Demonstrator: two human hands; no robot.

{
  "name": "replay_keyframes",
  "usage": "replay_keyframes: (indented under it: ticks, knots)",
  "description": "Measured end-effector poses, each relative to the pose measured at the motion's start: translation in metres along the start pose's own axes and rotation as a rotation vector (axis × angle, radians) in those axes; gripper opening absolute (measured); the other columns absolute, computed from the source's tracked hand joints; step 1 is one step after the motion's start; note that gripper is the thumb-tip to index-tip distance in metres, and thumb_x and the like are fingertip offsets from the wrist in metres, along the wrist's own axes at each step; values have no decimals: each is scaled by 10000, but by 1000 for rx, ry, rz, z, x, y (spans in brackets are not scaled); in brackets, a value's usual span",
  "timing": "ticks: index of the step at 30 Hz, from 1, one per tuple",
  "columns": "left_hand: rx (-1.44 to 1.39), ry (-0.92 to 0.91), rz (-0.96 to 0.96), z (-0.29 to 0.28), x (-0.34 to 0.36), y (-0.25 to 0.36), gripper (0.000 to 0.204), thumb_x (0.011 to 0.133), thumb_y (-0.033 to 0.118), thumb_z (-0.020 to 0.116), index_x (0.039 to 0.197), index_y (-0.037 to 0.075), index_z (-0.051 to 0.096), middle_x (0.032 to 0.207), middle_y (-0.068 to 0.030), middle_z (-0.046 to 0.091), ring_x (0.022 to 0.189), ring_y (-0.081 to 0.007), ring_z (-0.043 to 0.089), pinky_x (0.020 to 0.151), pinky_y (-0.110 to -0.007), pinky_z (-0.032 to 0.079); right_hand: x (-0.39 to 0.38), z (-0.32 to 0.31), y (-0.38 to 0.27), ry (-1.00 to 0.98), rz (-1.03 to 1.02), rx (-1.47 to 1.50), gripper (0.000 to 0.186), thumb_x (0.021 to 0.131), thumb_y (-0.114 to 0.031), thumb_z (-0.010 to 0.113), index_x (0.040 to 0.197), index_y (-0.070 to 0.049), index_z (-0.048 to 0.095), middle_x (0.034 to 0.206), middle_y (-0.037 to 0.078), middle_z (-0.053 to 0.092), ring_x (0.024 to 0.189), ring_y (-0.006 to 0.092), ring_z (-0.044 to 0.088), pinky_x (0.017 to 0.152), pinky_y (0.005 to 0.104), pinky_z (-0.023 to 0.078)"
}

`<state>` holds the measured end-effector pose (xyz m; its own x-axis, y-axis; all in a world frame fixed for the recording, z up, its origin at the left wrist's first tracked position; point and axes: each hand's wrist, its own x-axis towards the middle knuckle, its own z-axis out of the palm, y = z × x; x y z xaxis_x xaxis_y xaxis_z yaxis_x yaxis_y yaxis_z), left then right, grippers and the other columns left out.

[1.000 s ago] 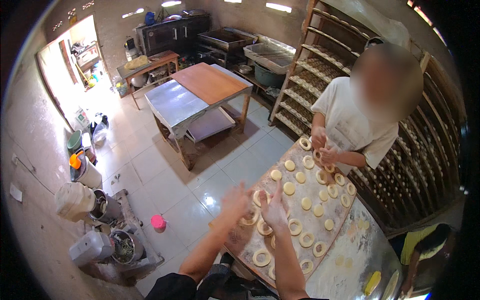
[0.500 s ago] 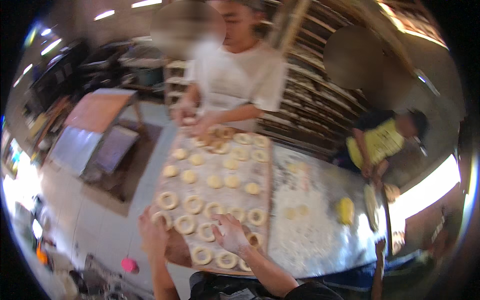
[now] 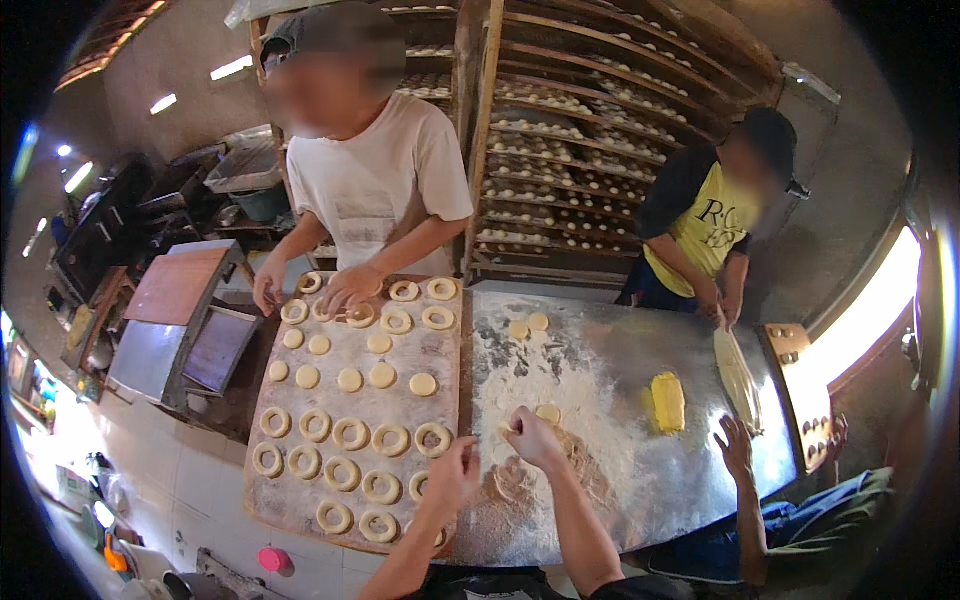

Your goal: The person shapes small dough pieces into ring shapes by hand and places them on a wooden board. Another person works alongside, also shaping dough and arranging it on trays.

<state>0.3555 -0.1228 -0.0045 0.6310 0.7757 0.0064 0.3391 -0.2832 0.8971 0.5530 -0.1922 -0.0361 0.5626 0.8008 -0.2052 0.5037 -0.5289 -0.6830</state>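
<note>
My right hand (image 3: 535,442) reaches onto the floured metal table, fingers pinched on a small flat dough round (image 3: 507,429), mostly covered by them. Beside its fingertips lies another dough round (image 3: 547,412). My left hand (image 3: 455,473) hovers at the right edge of the wooden board (image 3: 350,403), fingers loosely bent and apart, with nothing visible in them. Dough rings (image 3: 351,434) fill the board's near rows, and plain dough rounds (image 3: 350,380) lie in its middle. More rings line the far end.
Across the board a person in white (image 3: 375,190) has both hands at the far rings. To the right, another in yellow (image 3: 715,220) handles a long pale bag (image 3: 736,370). A yellow block (image 3: 667,403) sits on the metal table (image 3: 620,350). Behind stand racks (image 3: 570,150) of dough.
My view has turned. Both hands have left the ringed board: the right is now at the dough rounds on the floured table, the left at the board's right edge. The person in white has lowered their hands.
</note>
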Motion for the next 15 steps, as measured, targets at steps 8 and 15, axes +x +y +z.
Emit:
replay_keyframes:
  ticks: [8,15]
  knots:
    - [-396,-139,-140,20,-18,62,347,910,217,772,1132,-41,703,993,-85,755,894,-125,707,768,-283,562,-79,-72,-16,-200,-207,824,348,885,40,699,1131,-46,469,986,86,607,921,169,630,788,315,530]
    - [28,63,177,6,-27,90,306,777,-2,771,1064,27,667,939,-151,673,885,-285,686,783,-361,555,-72,-36,-58,366,-370,292,591,801,124,645,1321,-59,432,1137,113,592,1024,230,625,852,338,526]
